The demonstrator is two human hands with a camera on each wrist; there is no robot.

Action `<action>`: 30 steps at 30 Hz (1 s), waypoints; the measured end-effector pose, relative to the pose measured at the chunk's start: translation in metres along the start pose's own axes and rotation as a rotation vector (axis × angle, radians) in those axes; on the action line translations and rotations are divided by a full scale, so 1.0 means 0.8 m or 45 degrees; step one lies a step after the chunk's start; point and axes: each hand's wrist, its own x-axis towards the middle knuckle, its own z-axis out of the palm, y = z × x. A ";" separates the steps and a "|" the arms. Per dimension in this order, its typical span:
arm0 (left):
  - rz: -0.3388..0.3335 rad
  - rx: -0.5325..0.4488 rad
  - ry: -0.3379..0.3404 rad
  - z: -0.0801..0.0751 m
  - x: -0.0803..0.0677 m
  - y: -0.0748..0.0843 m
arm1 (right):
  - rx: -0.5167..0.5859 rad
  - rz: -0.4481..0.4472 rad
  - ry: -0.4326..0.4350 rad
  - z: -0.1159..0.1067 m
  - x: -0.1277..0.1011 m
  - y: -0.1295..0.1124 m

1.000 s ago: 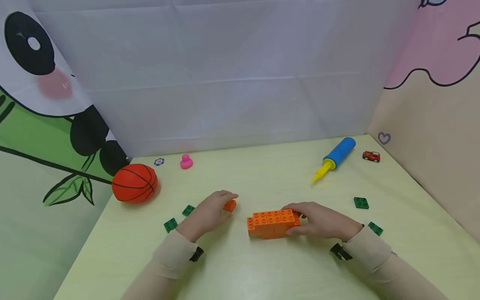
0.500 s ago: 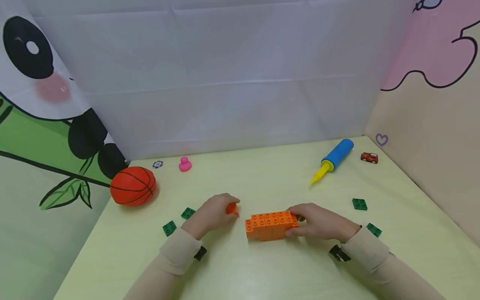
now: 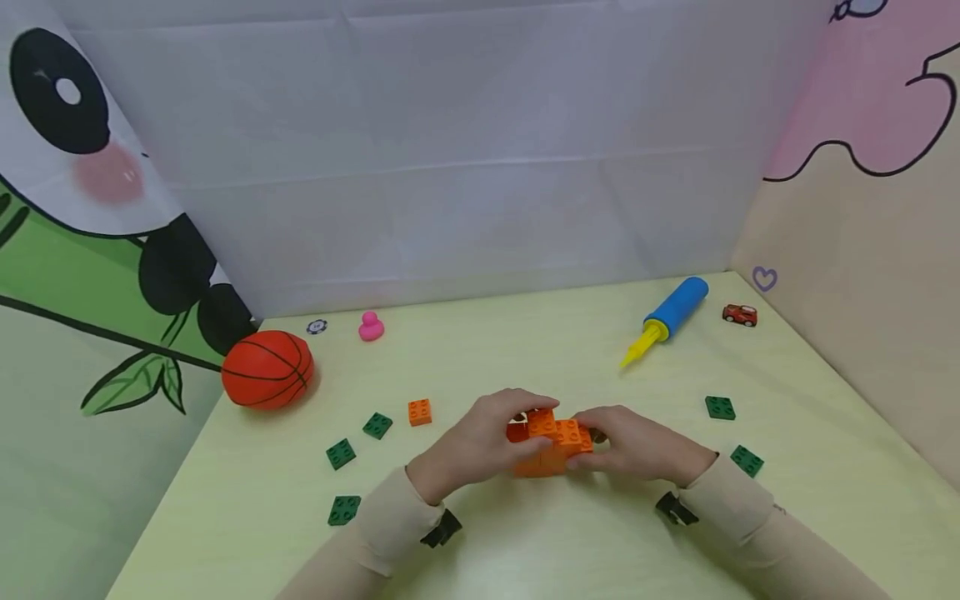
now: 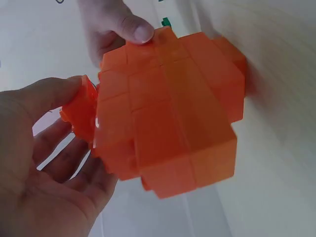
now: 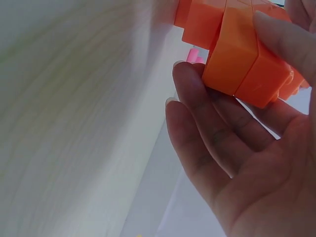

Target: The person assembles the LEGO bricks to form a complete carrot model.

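Observation:
My left hand point(image 3: 487, 437) pinches a small orange toy brick point(image 3: 541, 422) between thumb and fingers. It holds this brick at the studded top of a larger block of joined orange bricks point(image 3: 543, 465). Whether the studs are pressed together cannot be told. My right hand point(image 3: 637, 442) grips the block's right end, thumb on the near side and fingers behind. The left wrist view shows the stepped underside of the block point(image 4: 163, 108), with the small brick point(image 4: 81, 111) beside its studs. In the right wrist view, the thumb lies on the block's end point(image 5: 247, 59).
A loose orange brick point(image 3: 420, 412) lies left of my left hand, near green bricks point(image 3: 341, 453). More green bricks point(image 3: 720, 407) lie at right. Farther back are a ball point(image 3: 267, 370), pink toy point(image 3: 371, 326), blue-and-yellow pump point(image 3: 667, 321) and red toy car point(image 3: 740, 315).
My left hand has picked up the small orange brick and carried it right, onto the block. A loose orange brick and a green one are now uncovered. The right hand has stayed nearly still.

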 end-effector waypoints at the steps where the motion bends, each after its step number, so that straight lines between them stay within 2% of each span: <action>1: -0.009 -0.012 -0.007 0.003 0.002 0.001 | -0.002 -0.001 0.002 0.001 0.000 0.000; 5: -0.046 -0.056 -0.009 0.010 0.005 -0.001 | -0.010 -0.007 0.002 0.002 0.000 0.000; 10: -0.035 -0.077 0.022 0.015 0.004 -0.003 | -0.009 -0.010 0.000 0.002 0.000 0.000; 15: -0.022 -0.024 0.028 0.015 0.006 -0.001 | -0.008 -0.018 0.005 0.001 0.000 -0.001; 21: -0.088 0.065 -0.034 0.011 0.012 0.004 | 0.005 -0.019 0.004 0.000 0.000 -0.001; 24: -0.092 0.110 -0.049 0.009 0.015 0.008 | 0.013 -0.029 0.007 0.000 0.000 -0.001; 30: -0.086 0.119 -0.035 0.012 0.014 0.009 | 0.023 -0.055 0.014 0.000 0.001 0.002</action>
